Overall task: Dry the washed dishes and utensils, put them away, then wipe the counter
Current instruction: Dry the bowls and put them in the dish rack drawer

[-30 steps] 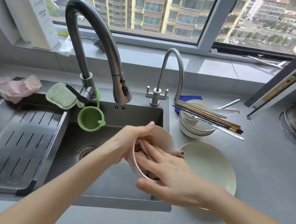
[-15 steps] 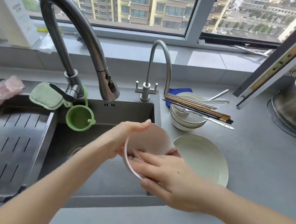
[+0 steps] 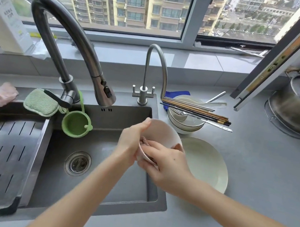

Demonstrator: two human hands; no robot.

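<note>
Right hand (image 3: 168,165) now at bowl (image 3: 161,134) rim

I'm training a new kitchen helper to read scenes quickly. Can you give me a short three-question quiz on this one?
1. True or false: the chopsticks lie across the stacked bowls.
2. The right hand presses a cloth on what the left hand holds: A) pink bowl B) mug C) knife.
3. Fill in: the plate lies on the counter, to the ___ of the sink.
Key: 1 true; 2 A; 3 right.
</note>
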